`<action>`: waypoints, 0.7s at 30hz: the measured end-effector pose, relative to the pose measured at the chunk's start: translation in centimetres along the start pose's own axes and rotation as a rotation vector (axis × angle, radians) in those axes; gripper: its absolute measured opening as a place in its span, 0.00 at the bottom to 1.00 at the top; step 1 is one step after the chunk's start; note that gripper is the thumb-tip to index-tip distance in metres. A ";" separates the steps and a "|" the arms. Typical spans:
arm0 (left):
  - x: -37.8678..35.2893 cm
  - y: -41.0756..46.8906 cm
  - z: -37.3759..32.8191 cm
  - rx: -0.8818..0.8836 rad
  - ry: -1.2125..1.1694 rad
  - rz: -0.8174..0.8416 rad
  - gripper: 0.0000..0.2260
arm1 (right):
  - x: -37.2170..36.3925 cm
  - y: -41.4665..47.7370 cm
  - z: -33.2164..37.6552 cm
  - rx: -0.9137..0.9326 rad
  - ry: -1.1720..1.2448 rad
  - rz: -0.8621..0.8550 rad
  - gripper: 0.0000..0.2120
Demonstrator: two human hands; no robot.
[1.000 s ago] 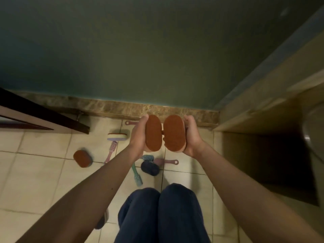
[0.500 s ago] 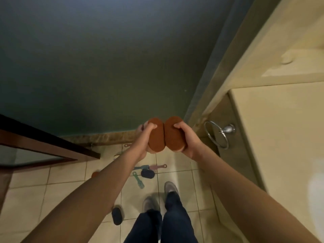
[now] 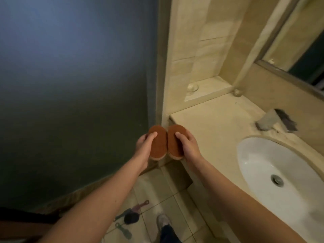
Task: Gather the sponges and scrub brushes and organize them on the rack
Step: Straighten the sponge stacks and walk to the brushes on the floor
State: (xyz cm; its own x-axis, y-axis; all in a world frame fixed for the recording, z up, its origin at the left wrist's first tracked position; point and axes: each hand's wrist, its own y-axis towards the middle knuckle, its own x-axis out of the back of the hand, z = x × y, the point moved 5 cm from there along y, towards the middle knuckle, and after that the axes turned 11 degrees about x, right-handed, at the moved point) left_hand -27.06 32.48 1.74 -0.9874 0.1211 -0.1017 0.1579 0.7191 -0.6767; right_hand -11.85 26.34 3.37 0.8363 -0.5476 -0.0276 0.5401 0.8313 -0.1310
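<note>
Holding two oval rust-brown sponges, one in each hand, I am standing at the left end of a bathroom counter (image 3: 215,123). My left hand (image 3: 142,148) is gripping the left sponge (image 3: 158,146), thumb lying across its rough top and fingers curling around its outer side. My right hand (image 3: 188,146) is gripping the right sponge (image 3: 173,144) in the same way. The two sponges are touching along their inner edges, rough faces up, in the air at the counter's near left corner. One white sink basin (image 3: 263,165) is sitting in the counter to my right, with one metal tap (image 3: 268,121) behind it. Far below, on the tiled floor between my forearms, what look like three long-handled brushes are lying close together, though the dim light is making the count unsure: one pink brush (image 3: 140,206) and two greenish ones. One dark sponge (image 3: 131,218) is lying among them, and one shoe (image 3: 162,220) is showing just beside it.
</note>
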 end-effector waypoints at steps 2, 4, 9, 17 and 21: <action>-2.7 -0.9 -0.6 -0.025 0.052 0.069 0.16 | 2.4 -0.2 1.3 0.031 -0.029 -0.068 0.16; -5.6 -2.0 -1.2 -0.044 0.118 0.131 0.15 | 5.0 -0.5 2.6 0.038 -0.035 -0.124 0.18; -13.4 -5.3 -2.6 -0.100 0.267 0.295 0.06 | 12.4 -1.7 5.7 0.059 0.002 -0.303 0.17; -28.4 -9.8 -3.9 -0.190 0.307 0.561 0.15 | 25.9 -3.1 11.9 0.281 -0.035 -0.621 0.16; -36.2 -13.1 -3.4 -0.245 0.286 0.693 0.24 | 32.6 -4.7 15.1 0.363 -0.065 -0.749 0.18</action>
State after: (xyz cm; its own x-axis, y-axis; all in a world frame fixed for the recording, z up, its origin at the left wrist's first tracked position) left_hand 6.68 21.01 16.74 -0.6282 0.7441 -0.2274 0.7666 0.5419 -0.3445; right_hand 14.35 5.99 18.03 0.2416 -0.9704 -0.0012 0.9431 0.2345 0.2356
